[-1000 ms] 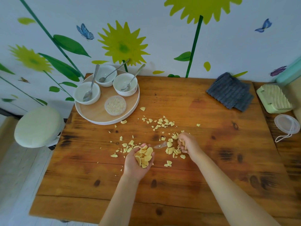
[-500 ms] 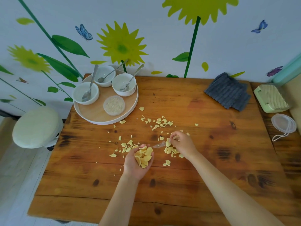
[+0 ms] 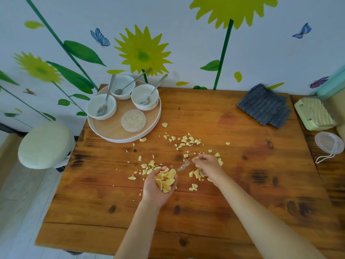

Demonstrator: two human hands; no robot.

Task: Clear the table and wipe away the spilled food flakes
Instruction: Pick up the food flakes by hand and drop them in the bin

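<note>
Pale yellow food flakes lie scattered over the middle of the wooden table. My left hand is cupped palm up and holds a pile of gathered flakes. Just to its right, my right hand rests palm down on the table with its fingers curled over flakes. A small clear scrap lies between the two hands. A folded grey cloth sits at the back right of the table.
A round wooden tray at the back left carries three white bowls with spoons and a small clear dish of crumbs. A green rack and a clear lid lie at the right. A round stool stands left of the table.
My right hand has slid a little left and away from me across the flakes, raking them. My left hand has stayed put, still cupped under its pile.
</note>
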